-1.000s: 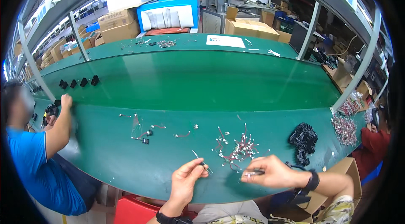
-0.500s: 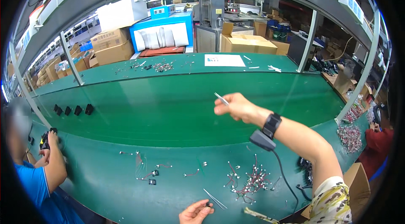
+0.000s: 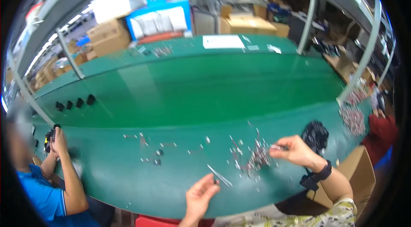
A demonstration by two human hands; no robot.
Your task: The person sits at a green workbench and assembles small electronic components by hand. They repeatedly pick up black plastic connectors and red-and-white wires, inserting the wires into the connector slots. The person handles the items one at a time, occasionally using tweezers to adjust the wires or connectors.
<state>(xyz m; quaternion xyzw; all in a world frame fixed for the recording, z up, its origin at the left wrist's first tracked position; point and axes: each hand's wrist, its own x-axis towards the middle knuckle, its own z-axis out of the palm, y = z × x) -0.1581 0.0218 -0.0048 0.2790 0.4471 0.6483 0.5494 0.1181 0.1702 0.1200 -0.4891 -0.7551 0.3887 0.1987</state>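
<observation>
My left hand is above the near edge of the bench, thumb and fingertips pinched on a small black part. Right beside those fingers a pair of silver tweezers lies on the green bench top. My right hand, with a black band on the wrist, is closed round a slim silver tool, blurred, just over a heap of small wire leads with white connectors. More leads and a few small black parts are scattered left of centre.
A black bundle sits beyond my right hand, an open cardboard box at the near right. Several black pieces stand on the green belt. A co-worker in blue works at left; another person's red sleeve shows at right.
My right hand has come down and right from above the belt to the heap of leads, still gripping the silver tool. My left hand rose slightly with the black part. The view has shifted.
</observation>
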